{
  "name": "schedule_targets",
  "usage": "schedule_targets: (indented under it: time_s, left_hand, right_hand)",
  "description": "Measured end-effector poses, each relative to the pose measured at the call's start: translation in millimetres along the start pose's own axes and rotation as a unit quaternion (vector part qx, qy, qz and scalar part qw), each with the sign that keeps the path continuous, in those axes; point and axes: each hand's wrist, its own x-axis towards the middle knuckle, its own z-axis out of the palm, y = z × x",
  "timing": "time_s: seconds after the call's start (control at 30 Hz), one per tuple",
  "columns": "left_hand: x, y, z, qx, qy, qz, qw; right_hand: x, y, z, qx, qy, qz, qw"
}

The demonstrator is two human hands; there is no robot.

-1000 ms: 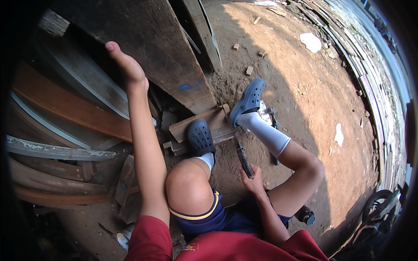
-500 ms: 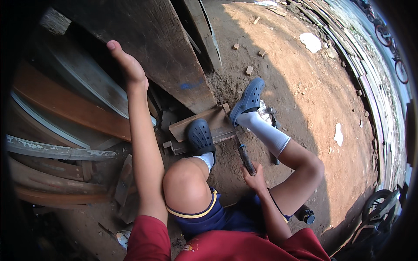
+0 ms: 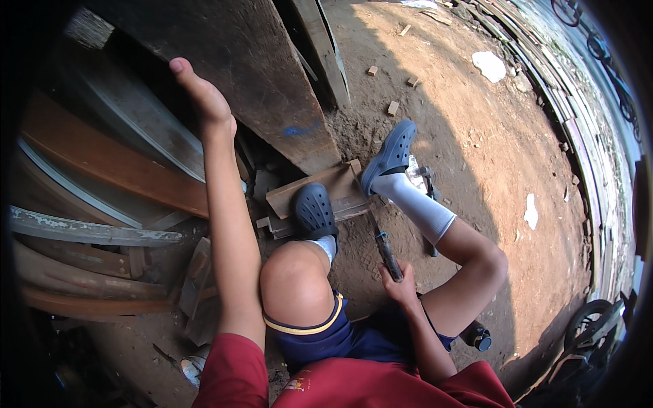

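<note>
My left hand point(image 3: 207, 95) is stretched out far to the left in front of a dark wooden beam point(image 3: 224, 54). Its thumb sticks out and the other fingers are mostly hidden; nothing shows in its grasp. My right hand point(image 3: 401, 282) is wrapped round the dark handle of a handsaw point(image 3: 387, 257), between my knees. The narrow blade points away, to the end of a wooden plank point(image 3: 306, 192) on the ground. My left clog point(image 3: 315, 209) presses on that plank. My right clog point(image 3: 391, 156) is beside its end.
Curved boards point(image 3: 122, 163) are stacked at the left. Small wood offcuts point(image 3: 393, 108) lie on the dirt beyond my feet. A dark metal tool point(image 3: 427, 175) lies by my right foot, and a black cylindrical object point(image 3: 481, 338) by my right thigh. Long planks point(image 3: 564, 115) line the far right.
The view has shifted slightly. My right hand and the handsaw have moved very little, and my left hand keeps its pose.
</note>
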Motion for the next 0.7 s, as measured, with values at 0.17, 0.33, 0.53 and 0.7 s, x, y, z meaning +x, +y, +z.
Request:
schedule_targets:
  time_s: [0.17, 0.33, 0.53, 0.7]
  left_hand:
    - [0, -1, 0, -0.001, 0.009, -0.002, 1.000]
    - [2, -4, -2, 0.002, 0.001, 0.019, 1.000]
    - [-1, -1, -1, 0.000, 0.016, -0.016, 1.000]
    - [-2, -1, 1, 0.009, 0.013, -0.006, 1.000]
  right_hand:
    - [0, -2, 1, -0.016, 0.002, 0.001, 1.000]
    - [-1, 2, 0, -0.022, -0.003, 0.013, 1.000]
    - [-1, -7, -2, -0.020, -0.014, 0.029, 0.999]
    - [0, 0, -1, -0.032, -0.009, 0.028, 0.999]
